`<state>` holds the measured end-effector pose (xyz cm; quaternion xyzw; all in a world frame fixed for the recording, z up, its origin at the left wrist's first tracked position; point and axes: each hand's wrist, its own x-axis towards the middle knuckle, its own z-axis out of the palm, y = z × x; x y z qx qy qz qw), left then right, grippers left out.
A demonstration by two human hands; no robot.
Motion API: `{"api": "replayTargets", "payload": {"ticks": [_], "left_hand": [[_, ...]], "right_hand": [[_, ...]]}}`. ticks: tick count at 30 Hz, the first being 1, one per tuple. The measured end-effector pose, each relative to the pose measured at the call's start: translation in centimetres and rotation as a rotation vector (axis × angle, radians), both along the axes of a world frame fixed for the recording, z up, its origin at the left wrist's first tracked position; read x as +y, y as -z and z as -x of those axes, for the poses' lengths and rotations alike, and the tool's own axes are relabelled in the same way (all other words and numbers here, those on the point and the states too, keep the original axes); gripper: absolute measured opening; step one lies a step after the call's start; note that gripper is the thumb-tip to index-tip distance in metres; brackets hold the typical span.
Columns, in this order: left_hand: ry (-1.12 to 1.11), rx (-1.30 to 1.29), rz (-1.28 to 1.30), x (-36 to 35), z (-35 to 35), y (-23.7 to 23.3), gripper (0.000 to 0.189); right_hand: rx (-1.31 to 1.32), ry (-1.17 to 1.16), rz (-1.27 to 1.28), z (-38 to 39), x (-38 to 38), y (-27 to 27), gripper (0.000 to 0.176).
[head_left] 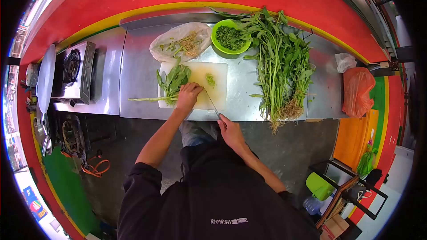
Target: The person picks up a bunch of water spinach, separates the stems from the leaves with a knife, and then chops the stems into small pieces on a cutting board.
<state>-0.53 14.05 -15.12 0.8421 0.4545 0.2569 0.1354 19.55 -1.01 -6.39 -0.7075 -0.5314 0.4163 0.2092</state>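
Leafy greens (pixel 171 84) lie across the left part of the white cutting board (pixel 220 95), at the middle of the steel surface (pixel 138 75), pinned under the curled left hand (pixel 189 96). The right hand (pixel 229 129), at 5 o'clock from the board, is closed around the handle of a knife (pixel 212 103) whose blade reaches onto the board. A small chopped heap (pixel 210 79) sits on the board. At 12 o'clock a green bowl (pixel 215 44) holds chopped leaves (pixel 229 37). At 11 o'clock an open plastic bag (pixel 162 49) holds roots and trimmings (pixel 189 44). At 3 o'clock lies a large uncut bundle (pixel 282 66).
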Motion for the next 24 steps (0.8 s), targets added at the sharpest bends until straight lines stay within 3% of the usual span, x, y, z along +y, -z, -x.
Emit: {"api": "replayTargets", "payload": {"ticks": [21, 24], "left_hand": [[0.017, 0.021, 0.022, 0.3, 0.2, 0.3, 0.027], [0.012, -0.059, -0.007, 0.4, 0.2, 0.4, 0.018]], "right_hand": [[-0.012, -0.010, -0.082, 0.7, 1.8, 2.2, 0.034], [0.051, 0.034, -0.066, 0.6, 1.5, 1.3, 0.034]]}}
